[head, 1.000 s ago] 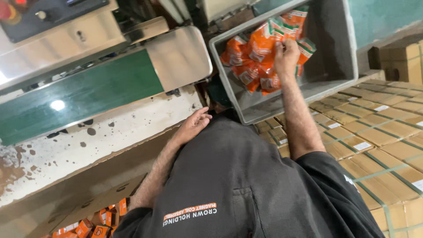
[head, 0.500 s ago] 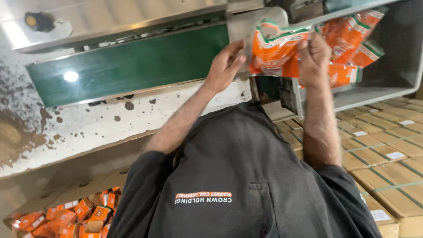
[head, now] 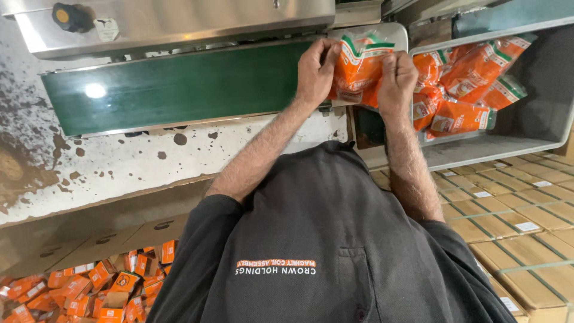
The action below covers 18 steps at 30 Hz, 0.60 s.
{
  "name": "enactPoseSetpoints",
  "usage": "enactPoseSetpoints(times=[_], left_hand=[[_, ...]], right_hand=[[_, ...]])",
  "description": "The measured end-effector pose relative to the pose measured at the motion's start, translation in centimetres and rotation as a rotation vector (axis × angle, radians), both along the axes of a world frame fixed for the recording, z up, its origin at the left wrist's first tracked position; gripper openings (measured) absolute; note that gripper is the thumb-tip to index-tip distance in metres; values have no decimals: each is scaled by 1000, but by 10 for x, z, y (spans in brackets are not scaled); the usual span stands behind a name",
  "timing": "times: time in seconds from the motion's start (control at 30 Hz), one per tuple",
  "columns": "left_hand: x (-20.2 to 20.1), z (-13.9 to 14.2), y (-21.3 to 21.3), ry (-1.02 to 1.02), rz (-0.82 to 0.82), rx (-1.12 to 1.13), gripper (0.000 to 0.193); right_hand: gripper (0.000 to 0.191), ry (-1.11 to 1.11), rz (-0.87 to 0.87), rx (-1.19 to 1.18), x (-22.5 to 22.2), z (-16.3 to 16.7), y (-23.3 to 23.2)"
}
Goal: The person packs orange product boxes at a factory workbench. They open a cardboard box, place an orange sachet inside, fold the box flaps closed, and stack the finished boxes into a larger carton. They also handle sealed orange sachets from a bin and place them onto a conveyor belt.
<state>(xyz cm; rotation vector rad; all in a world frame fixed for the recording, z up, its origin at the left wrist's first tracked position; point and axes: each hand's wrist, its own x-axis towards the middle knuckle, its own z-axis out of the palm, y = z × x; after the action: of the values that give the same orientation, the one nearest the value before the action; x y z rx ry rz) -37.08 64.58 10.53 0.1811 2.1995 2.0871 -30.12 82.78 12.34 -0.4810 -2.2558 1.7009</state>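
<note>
both hands (head: 317,72) (head: 396,81) grip orange packet (head: 357,69) pinched between them, green belt (head: 179,90) left; grey bin (head: 538,78) of packets right

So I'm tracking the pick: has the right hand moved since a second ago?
Yes. The right hand has come out of the grey bin, leftward to its rim beside the green belt, gripping an orange packet.

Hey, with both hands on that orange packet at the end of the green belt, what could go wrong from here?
The orange packet is pinched only at its edges by the left hand and right hand, so it might slip. Both hands sit right at the green belt end, so fingers risk catching. Loose packets in the grey tray could snag.
</note>
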Motion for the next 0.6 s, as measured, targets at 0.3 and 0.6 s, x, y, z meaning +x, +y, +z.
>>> enactPoseSetpoints(times=[0.3, 0.6], left_hand=[[-26, -21, 26, -418, 229, 589, 17], [-30, -10, -19, -393, 324, 649, 21]], right_hand=[[33, 168, -39, -328, -38, -20, 28], [30, 67, 42, -198, -58, -11, -14]])
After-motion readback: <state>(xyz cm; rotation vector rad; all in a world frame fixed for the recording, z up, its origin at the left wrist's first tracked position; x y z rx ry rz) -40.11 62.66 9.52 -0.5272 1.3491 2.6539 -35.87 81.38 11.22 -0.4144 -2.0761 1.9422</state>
